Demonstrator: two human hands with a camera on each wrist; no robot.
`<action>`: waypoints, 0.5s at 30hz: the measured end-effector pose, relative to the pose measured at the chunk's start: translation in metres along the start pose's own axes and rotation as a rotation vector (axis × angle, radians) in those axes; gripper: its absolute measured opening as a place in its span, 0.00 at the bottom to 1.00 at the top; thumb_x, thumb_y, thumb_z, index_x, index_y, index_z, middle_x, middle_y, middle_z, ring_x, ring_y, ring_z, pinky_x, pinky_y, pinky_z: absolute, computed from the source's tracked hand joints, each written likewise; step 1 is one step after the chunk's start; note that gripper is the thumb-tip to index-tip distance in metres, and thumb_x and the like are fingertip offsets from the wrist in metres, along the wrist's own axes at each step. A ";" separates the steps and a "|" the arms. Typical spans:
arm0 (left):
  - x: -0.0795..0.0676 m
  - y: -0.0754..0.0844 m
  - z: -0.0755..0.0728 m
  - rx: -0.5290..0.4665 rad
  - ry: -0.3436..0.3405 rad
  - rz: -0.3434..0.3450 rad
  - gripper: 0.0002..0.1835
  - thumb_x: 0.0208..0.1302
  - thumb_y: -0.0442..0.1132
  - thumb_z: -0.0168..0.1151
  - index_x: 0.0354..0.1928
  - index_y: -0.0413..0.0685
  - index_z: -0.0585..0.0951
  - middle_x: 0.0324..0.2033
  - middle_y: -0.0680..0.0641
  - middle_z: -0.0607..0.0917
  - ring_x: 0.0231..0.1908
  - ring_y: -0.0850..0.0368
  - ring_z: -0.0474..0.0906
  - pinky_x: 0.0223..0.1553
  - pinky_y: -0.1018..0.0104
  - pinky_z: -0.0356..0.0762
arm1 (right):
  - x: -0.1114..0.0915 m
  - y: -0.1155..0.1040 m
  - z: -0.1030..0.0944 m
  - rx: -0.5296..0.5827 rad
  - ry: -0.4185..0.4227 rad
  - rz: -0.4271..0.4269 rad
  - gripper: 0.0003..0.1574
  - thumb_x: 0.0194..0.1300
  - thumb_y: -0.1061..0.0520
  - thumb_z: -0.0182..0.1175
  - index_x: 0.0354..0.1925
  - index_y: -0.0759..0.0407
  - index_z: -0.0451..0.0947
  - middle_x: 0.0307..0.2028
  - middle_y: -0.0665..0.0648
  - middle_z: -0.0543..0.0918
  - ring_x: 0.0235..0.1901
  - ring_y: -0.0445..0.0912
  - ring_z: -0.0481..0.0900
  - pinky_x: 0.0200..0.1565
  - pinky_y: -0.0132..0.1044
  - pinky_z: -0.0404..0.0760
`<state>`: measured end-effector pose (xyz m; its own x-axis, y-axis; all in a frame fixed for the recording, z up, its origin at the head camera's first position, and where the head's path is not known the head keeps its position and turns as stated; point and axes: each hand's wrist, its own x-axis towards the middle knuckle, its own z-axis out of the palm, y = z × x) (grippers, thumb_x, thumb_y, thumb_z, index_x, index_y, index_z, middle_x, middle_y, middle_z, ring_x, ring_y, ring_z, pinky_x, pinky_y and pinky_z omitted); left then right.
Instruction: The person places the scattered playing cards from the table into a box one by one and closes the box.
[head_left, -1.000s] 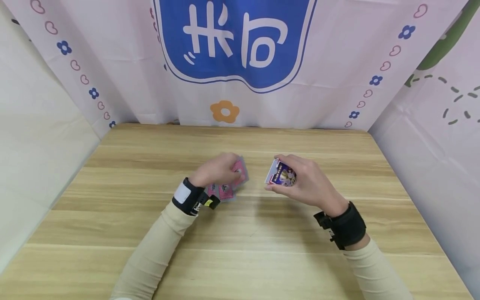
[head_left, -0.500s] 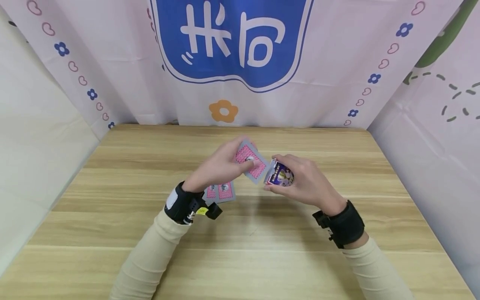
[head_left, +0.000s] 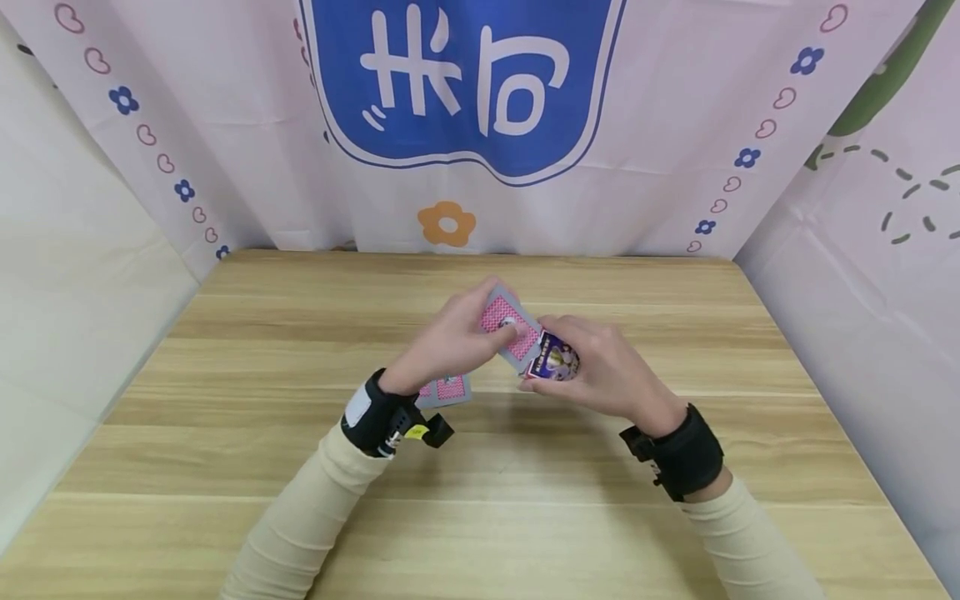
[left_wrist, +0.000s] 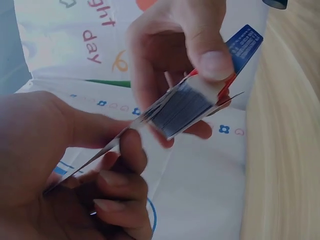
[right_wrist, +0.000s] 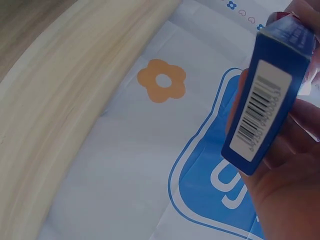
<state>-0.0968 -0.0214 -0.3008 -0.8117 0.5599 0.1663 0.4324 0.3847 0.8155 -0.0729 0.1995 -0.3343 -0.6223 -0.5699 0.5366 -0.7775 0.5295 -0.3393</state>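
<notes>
My left hand (head_left: pixel 453 337) pinches a playing card (head_left: pixel 497 315) with a pink checkered back and grey border. Whether it is one card or a few cannot be told. Its lower right edge meets the mouth of a blue card box (head_left: pixel 557 360), which my right hand (head_left: pixel 615 375) grips by its sides. In the left wrist view a stack of cards (left_wrist: pixel 180 112) shows inside the box's mouth, and the held card is seen edge-on. The right wrist view has the box's end with a barcode label (right_wrist: pixel 262 110). Under my left wrist, more cards (head_left: pixel 452 388) lie face down, partly hidden.
The wooden table (head_left: pixel 510 517) extends around both forearms. A printed white cloth (head_left: pixel 262 167) hangs behind its far edge, and pale cloth walls stand at left and right.
My left hand lifted the card off the table cards, turned it, and brought it right to the box's mouth. My right hand shifted slightly left and down with the box.
</notes>
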 end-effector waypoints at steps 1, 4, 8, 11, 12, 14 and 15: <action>0.000 0.001 0.002 -0.007 0.019 0.002 0.11 0.65 0.39 0.60 0.45 0.50 0.69 0.33 0.51 0.81 0.30 0.59 0.77 0.29 0.63 0.79 | 0.000 0.000 0.001 0.003 0.003 0.001 0.39 0.45 0.39 0.72 0.50 0.59 0.76 0.35 0.50 0.81 0.27 0.35 0.74 0.23 0.31 0.78; 0.001 0.003 0.009 -0.027 0.062 0.002 0.12 0.65 0.38 0.60 0.45 0.49 0.69 0.33 0.49 0.80 0.29 0.58 0.77 0.28 0.62 0.78 | 0.000 -0.001 0.001 0.008 0.021 0.017 0.39 0.45 0.39 0.72 0.50 0.59 0.76 0.36 0.51 0.82 0.27 0.35 0.74 0.23 0.31 0.78; 0.003 0.004 0.021 -0.025 0.063 0.006 0.13 0.66 0.40 0.59 0.46 0.47 0.67 0.30 0.48 0.79 0.26 0.58 0.75 0.23 0.65 0.75 | 0.000 -0.001 0.001 0.004 0.039 0.028 0.38 0.45 0.39 0.72 0.49 0.58 0.76 0.36 0.51 0.82 0.26 0.35 0.74 0.21 0.30 0.78; 0.003 0.003 0.026 -0.015 0.040 0.017 0.13 0.67 0.42 0.57 0.46 0.46 0.66 0.28 0.48 0.78 0.23 0.58 0.73 0.19 0.67 0.71 | 0.000 -0.001 0.000 -0.004 0.040 0.024 0.38 0.45 0.39 0.71 0.48 0.60 0.76 0.36 0.52 0.82 0.26 0.36 0.74 0.21 0.30 0.78; 0.003 0.003 0.026 -0.020 0.040 0.022 0.13 0.68 0.43 0.55 0.47 0.46 0.66 0.27 0.47 0.78 0.22 0.59 0.72 0.19 0.67 0.71 | 0.000 -0.001 -0.001 -0.003 0.040 0.024 0.38 0.45 0.39 0.72 0.48 0.60 0.76 0.35 0.52 0.82 0.25 0.36 0.74 0.21 0.31 0.78; 0.003 0.003 0.024 -0.036 0.065 0.021 0.11 0.71 0.44 0.51 0.47 0.45 0.67 0.25 0.47 0.78 0.19 0.58 0.69 0.18 0.67 0.67 | 0.000 0.000 -0.003 -0.014 0.047 0.035 0.39 0.45 0.39 0.72 0.48 0.61 0.76 0.34 0.52 0.82 0.25 0.37 0.74 0.20 0.31 0.77; 0.003 0.003 0.022 -0.043 0.088 0.021 0.10 0.73 0.44 0.48 0.46 0.45 0.67 0.25 0.47 0.79 0.19 0.57 0.68 0.18 0.67 0.66 | 0.000 0.001 -0.003 -0.023 0.053 0.044 0.39 0.45 0.38 0.72 0.48 0.61 0.76 0.34 0.52 0.82 0.24 0.37 0.73 0.20 0.31 0.77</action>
<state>-0.0891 -0.0024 -0.3100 -0.8345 0.5006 0.2302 0.4342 0.3402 0.8341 -0.0732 0.2024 -0.3321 -0.6498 -0.5121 0.5618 -0.7468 0.5681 -0.3459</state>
